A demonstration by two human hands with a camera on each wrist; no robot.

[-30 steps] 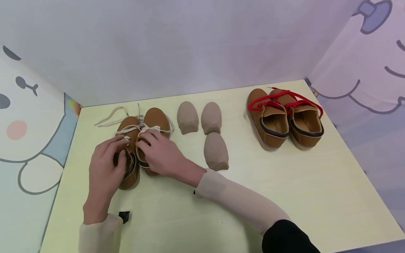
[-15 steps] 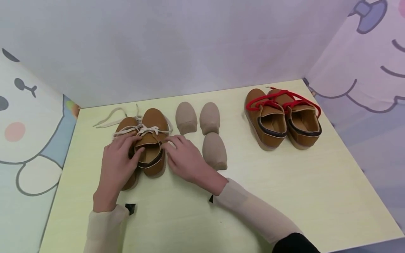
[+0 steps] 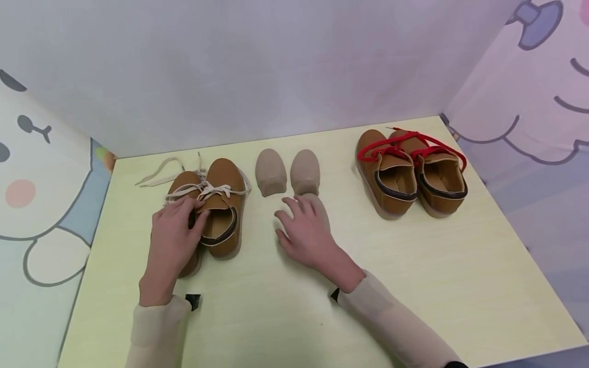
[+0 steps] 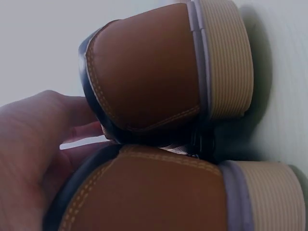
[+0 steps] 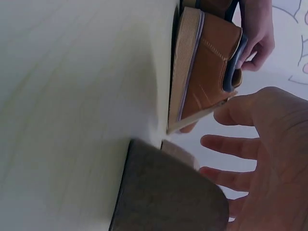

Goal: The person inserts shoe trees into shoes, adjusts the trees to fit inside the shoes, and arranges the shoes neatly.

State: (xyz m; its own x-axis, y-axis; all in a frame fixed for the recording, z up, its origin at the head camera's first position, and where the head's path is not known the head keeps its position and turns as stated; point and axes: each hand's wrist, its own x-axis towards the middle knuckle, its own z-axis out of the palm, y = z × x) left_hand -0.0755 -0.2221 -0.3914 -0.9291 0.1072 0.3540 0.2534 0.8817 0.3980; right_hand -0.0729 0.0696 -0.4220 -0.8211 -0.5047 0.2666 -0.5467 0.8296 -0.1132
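Centrally, head view: one beige toe-form block (image 5: 166, 192), probably light, stiff, best gripped by its sides; right hand (image 3: 304, 232) over it, fingers parted. Centre-left: left hand (image 3: 174, 232) pinching white-laced brown shoe (image 3: 225, 171).

Head view looks down; close wrist views share white-laced shoes (image 3: 224, 173).

A pale tabletop (image 3: 442, 286) carries white-laced brown shoes (image 3: 224, 173) at left, three beige toe forms (image 3: 270, 168) between, and red-laced brown shoes (image 3: 398, 203) at right.

Leftmost shoe (image 3: 190, 267) seems half hidden.
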